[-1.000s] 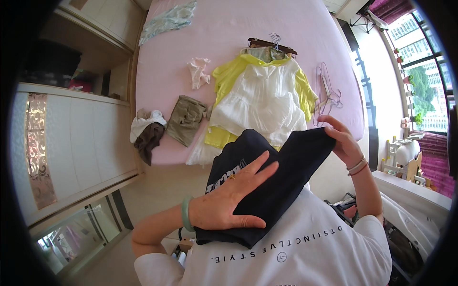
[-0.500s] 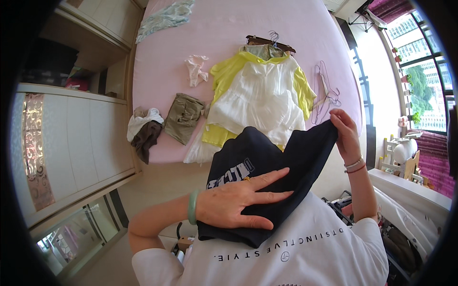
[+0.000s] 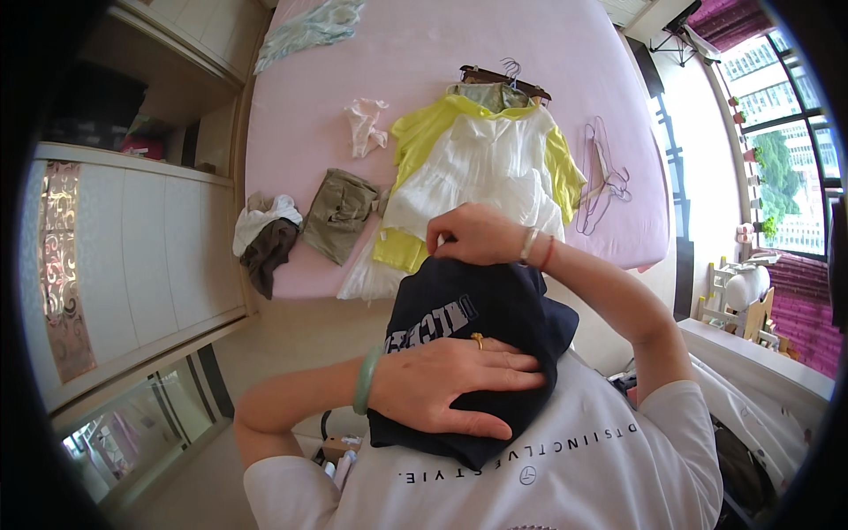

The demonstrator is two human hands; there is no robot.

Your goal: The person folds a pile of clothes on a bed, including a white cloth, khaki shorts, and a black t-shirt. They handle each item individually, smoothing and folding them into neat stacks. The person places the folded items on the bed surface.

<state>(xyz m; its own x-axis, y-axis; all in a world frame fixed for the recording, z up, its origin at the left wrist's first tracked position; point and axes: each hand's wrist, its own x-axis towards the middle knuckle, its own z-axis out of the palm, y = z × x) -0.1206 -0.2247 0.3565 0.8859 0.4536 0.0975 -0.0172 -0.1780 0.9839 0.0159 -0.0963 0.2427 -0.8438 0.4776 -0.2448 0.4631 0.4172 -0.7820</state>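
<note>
A dark navy garment (image 3: 495, 305) with pale printed lettering lies bunched against my chest; its exact kind is hard to make out. My left hand (image 3: 450, 384), with a green bangle at its wrist, presses flat on the cloth, fingers stretched out. Over the garment's upper edge, my right hand (image 3: 481, 234) is closed, pinching the fabric toward its left end. Beyond that hand, a white top (image 3: 477, 163) and a yellow top (image 3: 417, 128) overlap on the bed, the white one uppermost.
On the pink bed (image 3: 495, 40) lie folded olive clothing (image 3: 340, 212), a small pale pink garment (image 3: 366, 124), wire hangers (image 3: 603, 185) and brown hangers (image 3: 512, 81). White and dark brown clothes (image 3: 268, 234) sit at its left corner. Cabinets (image 3: 141, 265) line the left side.
My right hand has swung left from the garment's far right corner, bringing that side over toward the left. My left hand stays flat on the cloth.
</note>
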